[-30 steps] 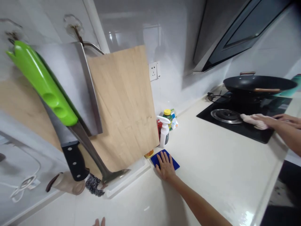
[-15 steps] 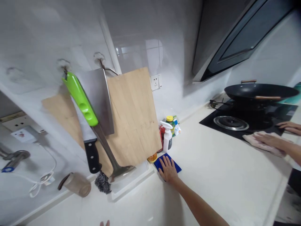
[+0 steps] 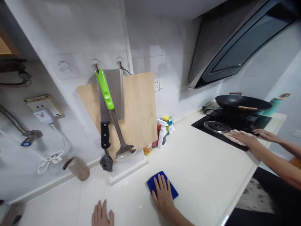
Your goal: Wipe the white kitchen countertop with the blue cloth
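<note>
My right hand [image 3: 162,195] lies flat with spread fingers on a folded blue cloth [image 3: 173,190], pressing it against the white counter [image 3: 197,166]. To its left, at the bottom edge of the view, my left hand [image 3: 102,214] rests on the counter, its fingers stretched out and nothing in them. Behind the cloth, a white spray bottle [image 3: 162,135] stands beside a yellow-capped jar [image 3: 166,120] near the wall.
Another person's hand presses a pale cloth [image 3: 235,137] on the black cooktop [image 3: 202,125], near a wok [image 3: 244,103]. A cutting board [image 3: 139,110], a cleaver and a ladle [image 3: 119,131] are by the wall. A brownish pitcher [image 3: 80,169] stands left.
My right hand and the blue cloth have moved back toward me, away from the bottles. My left hand has come further into view. The other person's cloth has shifted onto the cooktop.
</note>
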### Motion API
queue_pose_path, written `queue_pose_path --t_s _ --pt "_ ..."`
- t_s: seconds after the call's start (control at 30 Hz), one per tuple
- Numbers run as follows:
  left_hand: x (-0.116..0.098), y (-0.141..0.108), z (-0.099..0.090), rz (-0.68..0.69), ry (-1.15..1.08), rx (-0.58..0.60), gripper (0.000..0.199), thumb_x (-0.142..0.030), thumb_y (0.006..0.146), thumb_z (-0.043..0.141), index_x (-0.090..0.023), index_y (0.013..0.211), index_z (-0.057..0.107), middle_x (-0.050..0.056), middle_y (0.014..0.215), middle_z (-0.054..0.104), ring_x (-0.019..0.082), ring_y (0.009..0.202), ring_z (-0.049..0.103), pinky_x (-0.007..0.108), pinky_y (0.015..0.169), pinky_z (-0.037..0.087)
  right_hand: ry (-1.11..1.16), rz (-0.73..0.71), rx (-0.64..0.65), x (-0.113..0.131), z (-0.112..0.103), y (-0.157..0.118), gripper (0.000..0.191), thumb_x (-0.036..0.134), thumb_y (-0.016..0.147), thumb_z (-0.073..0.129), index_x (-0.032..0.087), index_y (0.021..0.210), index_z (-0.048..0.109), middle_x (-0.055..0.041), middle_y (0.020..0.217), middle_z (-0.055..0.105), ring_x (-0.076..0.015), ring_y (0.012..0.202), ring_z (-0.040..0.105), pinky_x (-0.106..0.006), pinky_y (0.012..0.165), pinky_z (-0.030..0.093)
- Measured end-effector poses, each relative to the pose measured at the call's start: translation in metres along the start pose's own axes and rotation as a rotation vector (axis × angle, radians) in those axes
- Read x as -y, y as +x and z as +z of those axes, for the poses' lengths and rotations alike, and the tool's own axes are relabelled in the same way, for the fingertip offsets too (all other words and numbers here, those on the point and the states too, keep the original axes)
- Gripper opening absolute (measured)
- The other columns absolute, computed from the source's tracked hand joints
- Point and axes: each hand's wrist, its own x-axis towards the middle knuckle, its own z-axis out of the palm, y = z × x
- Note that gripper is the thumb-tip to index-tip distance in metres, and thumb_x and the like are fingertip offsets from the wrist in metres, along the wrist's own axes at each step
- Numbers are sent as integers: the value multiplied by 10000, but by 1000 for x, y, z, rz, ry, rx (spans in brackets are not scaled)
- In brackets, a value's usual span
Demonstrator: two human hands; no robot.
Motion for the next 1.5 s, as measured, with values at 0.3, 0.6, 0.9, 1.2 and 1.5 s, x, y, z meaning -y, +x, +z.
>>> queue_pose_path --t_s 0.3,0.6,0.9,1.2,1.5 --pt "-12 -5 -13 24 39 11 614 -415 903 306 -92 1389 498 196 1522 421 339 1457 292 550 1176 272 196 -285 191 33 -28 -78 695 423 912 442 272 1537 178 -103 1594 195 -375 1456 247 -635 1163 230" --pt "-9 -13 -7 53 -18 -60 584 -389 926 299 -110 1405 485 181 1532 413 315 1476 253 551 1188 248 177 -565 206 3 -60 -50 647 415 960 387 248 1540 156 -87 1618 141 -273 1481 214 -481 1193 276" --pt "-6 -12 -5 59 -15 -36 580 -385 926 319 -121 1421 465 179 1548 388 317 1485 227 552 1185 258 -42 -309 71 2 -10 27 579 402 962 341 216 1509 302 -98 1594 282 -254 1468 253 -479 1196 219" --pt "-5 -14 -2 66 -22 -58 572 -357 912 368 -136 1434 447 160 1565 365 310 1482 233 546 1189 258 -107 -278 100 -2 15 86 592 420 951 322 211 1505 315 -97 1596 280 -253 1472 236 -479 1208 112" --pt "-3 -17 1 99 -44 -102 542 -325 931 366 -139 1433 447 169 1567 355 318 1488 209 563 1186 261 -73 -125 47 48 27 40 617 397 942 300 139 1501 322 -146 1577 297 -318 1474 228 -559 1200 78"
